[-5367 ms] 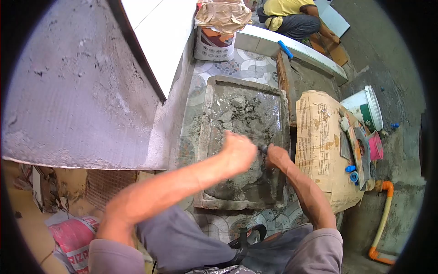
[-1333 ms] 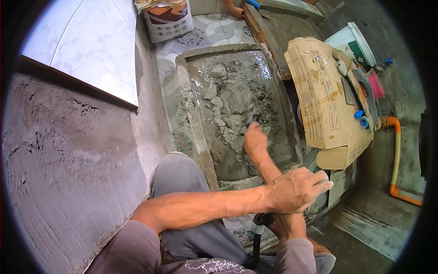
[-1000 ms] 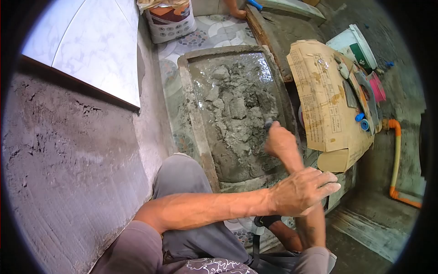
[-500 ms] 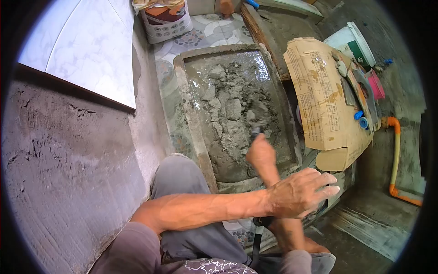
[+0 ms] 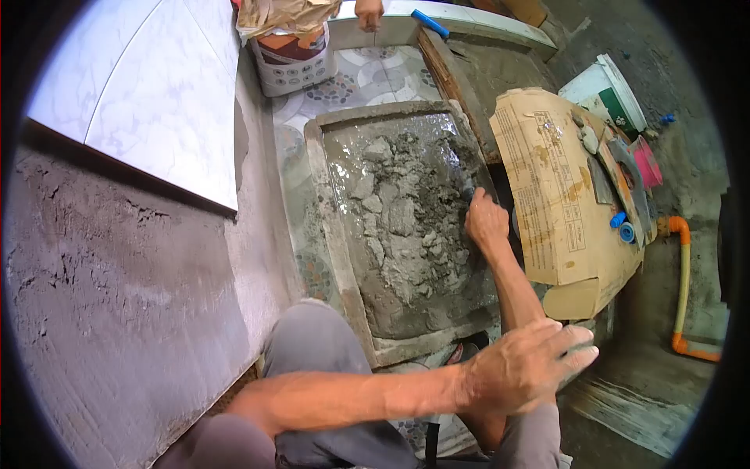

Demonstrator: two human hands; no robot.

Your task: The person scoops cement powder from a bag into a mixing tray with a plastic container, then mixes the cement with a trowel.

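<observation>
A shallow tray of wet grey mortar lies in front of my knees, with lumps heaped in its middle. My right hand is closed round the handle of a trowel at the tray's right side. The blade is mostly hidden among the mortar and by blur. My left arm crosses over the right one. Above the right forearm, my left hand is open, its dusty fingers pointing right and holding nothing visible.
Flattened cardboard to the right bears tools and blue tape rolls. Beyond are a white bucket and an orange pipe. A printed bag stands at the back left, near another person's hand. Marble-look tiles are at left.
My right hand has moved forward and right with the trowel, from the mortar's middle to the tray's right side. My left hand has shifted slightly down and right. The view has tilted up.
</observation>
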